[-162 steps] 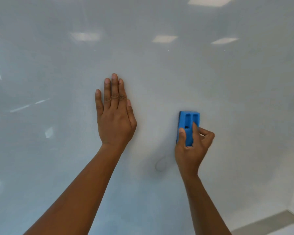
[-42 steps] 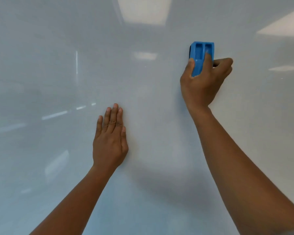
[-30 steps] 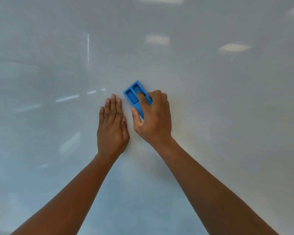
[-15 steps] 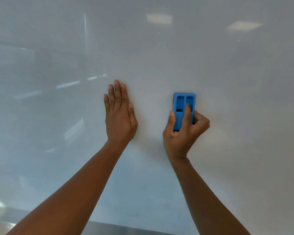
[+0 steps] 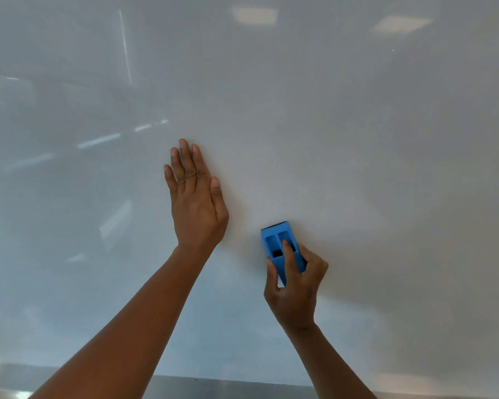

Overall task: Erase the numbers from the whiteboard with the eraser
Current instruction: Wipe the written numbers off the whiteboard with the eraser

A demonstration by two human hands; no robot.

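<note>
Whiteboard (image 5: 357, 139) fills pretty much the whole view, glossy, w/ reflections of ceiling lights up top and some streaky glare on the left side. Its top and side edges are cut off by the frame; only the bottom edge shows, where a grey metal strip (image 5: 228, 384) runs along the lower border. Can't make out any digits on the surface from here, it's all washed out by glare tbh.

Left hand (image 5: 195, 203) is laid flat on the board, fingers straight and held close together pointing up, thumb alongside. Palm side is hidden since we only see the back of it.

Right hand (image 5: 294, 286) is lower and to the right, well apart from the left one. It's gripping the blue eraser (image 5: 277, 240) against the board: index finger lying along the top of it, thumb on the left side, other fingers curled round the right side. Eraser is tilted a bit, upper end leaning left. Two rectangular recesses show in its plastic back, plus a thin dark strip at the top end, prob the felt pad. Lower half of the eraser is covered by the hand, and the wiping face is out of sight against the board.

Both forearms run off the bottom of the frame.
</note>
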